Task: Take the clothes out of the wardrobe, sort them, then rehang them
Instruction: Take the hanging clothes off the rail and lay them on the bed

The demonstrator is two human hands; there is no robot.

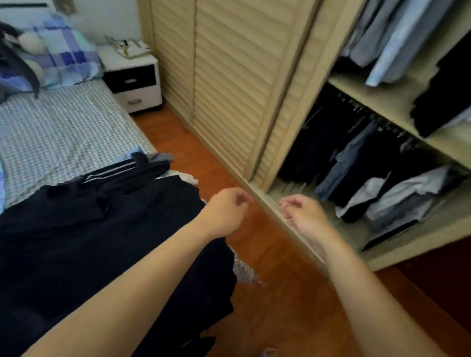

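Dark clothes (62, 237) cover the bed (53, 136) beside the open wardrobe (383, 104).

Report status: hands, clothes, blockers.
Left hand and right hand empty, loosely curled. Dark clothes piled on bed; more hanging in wardrobe. Nothing blocking the opening.

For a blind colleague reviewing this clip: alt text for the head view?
Both the left hand and right hand hover empty, loosely curled, between dark clothes piled on the bed and the open wardrobe with garments hanging inside.
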